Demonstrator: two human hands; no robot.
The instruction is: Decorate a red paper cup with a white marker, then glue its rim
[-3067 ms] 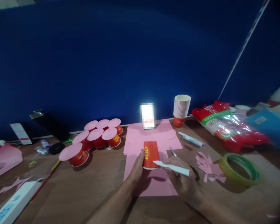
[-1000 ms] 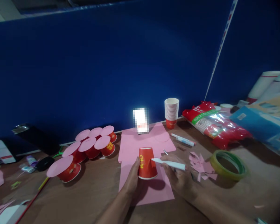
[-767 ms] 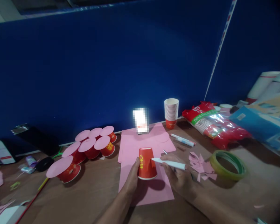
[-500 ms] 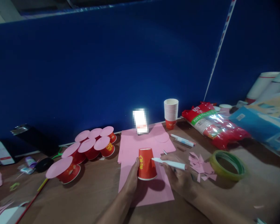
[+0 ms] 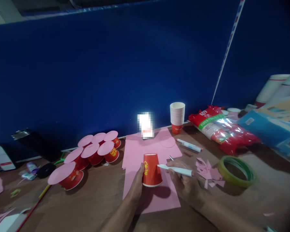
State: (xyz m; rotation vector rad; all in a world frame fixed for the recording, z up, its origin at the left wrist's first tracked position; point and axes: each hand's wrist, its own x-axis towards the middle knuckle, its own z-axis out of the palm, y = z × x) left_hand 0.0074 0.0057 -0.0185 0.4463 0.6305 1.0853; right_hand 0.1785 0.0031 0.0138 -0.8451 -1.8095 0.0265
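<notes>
A red paper cup (image 5: 151, 170) stands upside down on a sheet of pink paper (image 5: 145, 151) in front of me. My left hand (image 5: 137, 187) is closed round the cup's left side. A white pen (image 5: 175, 169) lies pinched in my right hand (image 5: 185, 185), its tip touching the cup's right side near the rim.
Several upturned red cups topped with pink paper discs (image 5: 91, 151) stand to the left. A stack of cups (image 5: 177, 116), a red cup bag (image 5: 222, 129), a second pen (image 5: 189, 145), pink scraps (image 5: 209, 175) and a green tape roll (image 5: 236, 170) lie to the right. A blue wall stands behind.
Since 3.1 s ago the view shifted, so everything sits further left. In the last second both hands, the cup and the pen have barely moved.
</notes>
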